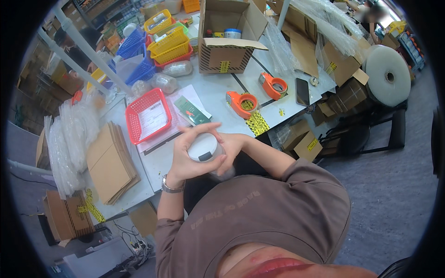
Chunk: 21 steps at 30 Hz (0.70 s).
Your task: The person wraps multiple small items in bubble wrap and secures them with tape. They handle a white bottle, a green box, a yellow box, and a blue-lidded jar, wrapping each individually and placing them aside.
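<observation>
Just in front of my chest I hold a round jar with a white lid (202, 146), with a small dark patch near the lid's edge. My left hand (183, 158), with a metal watch on its wrist, curls round the jar's left side, thumb along the near edge. On the other side my right hand (232, 144) is closed against the jar. Something translucent shows below the lid, but fingers hide most of the jar's body. Beyond my hands a green printed card (191, 111) lies on white paper, beside a red basket (130, 121) holding a printed slip.
An open carton (222, 54) with jars inside stands at the back. Two orange tape dispensers (243, 110) and a black phone (302, 91) lie to the right. Flat cardboard (109, 162) and bubble wrap (69, 143) lie left. Colored baskets (171, 44) are stacked behind wrapped items.
</observation>
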Available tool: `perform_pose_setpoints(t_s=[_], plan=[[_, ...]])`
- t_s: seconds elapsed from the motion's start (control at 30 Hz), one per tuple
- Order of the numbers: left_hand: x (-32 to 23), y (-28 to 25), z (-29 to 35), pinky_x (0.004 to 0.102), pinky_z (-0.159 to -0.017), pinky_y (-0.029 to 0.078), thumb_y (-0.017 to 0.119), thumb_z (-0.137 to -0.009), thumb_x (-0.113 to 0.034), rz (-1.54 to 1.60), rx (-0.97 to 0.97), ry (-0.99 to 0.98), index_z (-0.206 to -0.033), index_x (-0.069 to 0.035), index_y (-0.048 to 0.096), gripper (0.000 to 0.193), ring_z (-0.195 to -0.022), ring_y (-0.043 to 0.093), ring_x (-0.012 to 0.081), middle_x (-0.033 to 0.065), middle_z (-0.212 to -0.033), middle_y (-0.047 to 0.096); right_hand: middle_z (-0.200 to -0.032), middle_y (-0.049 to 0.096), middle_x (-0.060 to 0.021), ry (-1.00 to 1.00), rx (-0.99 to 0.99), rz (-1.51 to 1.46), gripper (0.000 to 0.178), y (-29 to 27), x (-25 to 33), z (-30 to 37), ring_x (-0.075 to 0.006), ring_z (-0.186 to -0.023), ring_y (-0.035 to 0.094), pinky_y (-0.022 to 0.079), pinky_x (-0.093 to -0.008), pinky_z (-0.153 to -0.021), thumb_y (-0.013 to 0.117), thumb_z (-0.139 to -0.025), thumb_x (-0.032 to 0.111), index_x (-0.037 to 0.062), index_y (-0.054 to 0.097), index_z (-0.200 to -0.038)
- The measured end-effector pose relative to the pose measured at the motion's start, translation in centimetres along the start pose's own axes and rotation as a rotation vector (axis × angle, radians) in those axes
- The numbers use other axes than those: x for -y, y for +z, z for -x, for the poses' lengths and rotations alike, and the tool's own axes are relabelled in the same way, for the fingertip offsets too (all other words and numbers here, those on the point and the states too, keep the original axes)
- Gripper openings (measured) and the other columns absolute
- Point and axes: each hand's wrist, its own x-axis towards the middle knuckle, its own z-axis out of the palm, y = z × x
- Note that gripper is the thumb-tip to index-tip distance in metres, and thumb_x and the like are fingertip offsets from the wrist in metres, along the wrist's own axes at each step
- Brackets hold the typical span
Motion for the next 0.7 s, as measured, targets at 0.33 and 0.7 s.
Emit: perform_pose_setpoints(t_s=[0.33,0.7], plan=[[-0.5,1.5,-1.1,0.0282,-0.074,0.051,0.077,-0.068,-0.006,-0.514,-0.508,0.223,-0.102,-0.002,0.07,0.036,-0.083,0.067,0.0182,0.0099,-0.092,0.068,-0.111,0.064,-0.0127,-0.027,-0.305,0.235,0.092,0.4,2.0,-0.2,-0.0196,-0.108,0.06,0.047,-0.0337,-0.094,0.09,-0.059,0.021,-0.0031,0.042,-0.135],[1.5,0.8,-3.0,0.0323,-0.085,0.049,0.079,-0.066,-0.015,-0.156,-0.016,0.096,-0.107,-0.001,0.063,0.046,-0.094,0.063,0.0218,0.0113,-0.102,0.064,-0.099,0.067,-0.007,0.157,-0.179,0.094,0.056,-1.8,0.5,2.8,-0.0142,-0.093,0.063,0.052,-0.0315,-0.084,0.089,-0.058,0.018,0.002,0.062,-0.104]])
